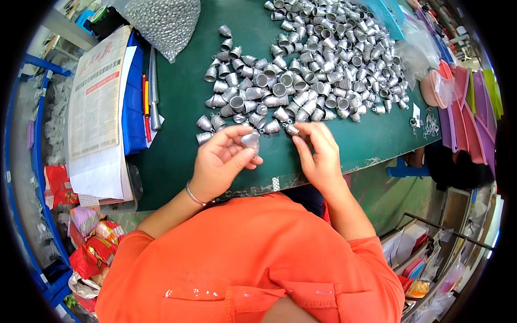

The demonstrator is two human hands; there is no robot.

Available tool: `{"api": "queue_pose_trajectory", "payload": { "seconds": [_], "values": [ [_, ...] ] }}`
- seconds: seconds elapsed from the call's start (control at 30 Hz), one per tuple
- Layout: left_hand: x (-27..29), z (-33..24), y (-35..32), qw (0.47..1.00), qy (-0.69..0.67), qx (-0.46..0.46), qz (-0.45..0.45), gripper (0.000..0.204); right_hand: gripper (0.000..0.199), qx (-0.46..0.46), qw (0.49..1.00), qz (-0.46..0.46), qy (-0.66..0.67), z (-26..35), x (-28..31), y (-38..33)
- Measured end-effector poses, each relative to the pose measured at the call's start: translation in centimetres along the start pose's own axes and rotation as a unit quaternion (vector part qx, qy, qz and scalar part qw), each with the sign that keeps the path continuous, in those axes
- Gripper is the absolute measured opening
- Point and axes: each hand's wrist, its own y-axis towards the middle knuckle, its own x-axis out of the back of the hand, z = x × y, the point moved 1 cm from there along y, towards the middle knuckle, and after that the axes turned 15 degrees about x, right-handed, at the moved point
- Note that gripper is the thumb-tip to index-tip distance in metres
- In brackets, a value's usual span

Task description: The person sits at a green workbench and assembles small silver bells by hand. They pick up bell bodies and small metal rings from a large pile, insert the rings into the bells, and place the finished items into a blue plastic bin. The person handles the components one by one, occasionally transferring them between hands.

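Observation:
My left hand [223, 161] is closed around a small silver metal bell [251, 141], held between thumb and fingers just above the table's near edge. To its right, my right hand [321, 161] pinches a small silver metal piece [292, 130] between thumb and forefinger. Fingers cover part of that piece, so its full shape does not show. Right beyond both hands spreads a large heap of loose silver bells [318, 70], many with small loops and open mouths, lying at all angles. A few of them lie close to my fingertips.
The table [177, 118] has a green top. At the left, a newspaper [99, 91] lies over a blue tray [134, 102], beside pens [145, 107]. A clear bag of silver pieces [161, 24] sits at the far left. Pink and purple bins [466, 107] stand at the right.

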Motion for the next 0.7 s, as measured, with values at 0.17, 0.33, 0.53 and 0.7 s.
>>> {"api": "queue_pose_trajectory", "payload": {
  "seconds": [0.17, 0.33, 0.53, 0.7],
  "values": [
    [-0.1, -1.0, 0.2, 0.988, -0.149, 0.037, -0.003, 0.033, 0.03, 0.005, 0.988, 0.092, -0.126, -1.4, -0.8, 0.2],
    [0.2, -0.9, 0.5, 0.974, 0.174, -0.084, -0.118, 0.018, 0.029, -0.081, 0.97, -0.031, 0.226, -1.8, -0.1, -0.8],
    [-2.3, -1.8, 3.3, 0.804, 0.511, -0.281, -0.118, 0.033, 0.027, -0.247, 0.617, -0.176, 0.726, -0.9, -0.5, -1.4],
    [-3.4, -1.4, 4.8, 0.759, 0.596, -0.231, -0.126, 0.029, 0.024, -0.323, 0.51, -0.186, 0.775, -0.4, -0.3, -1.6]
  ]
}}
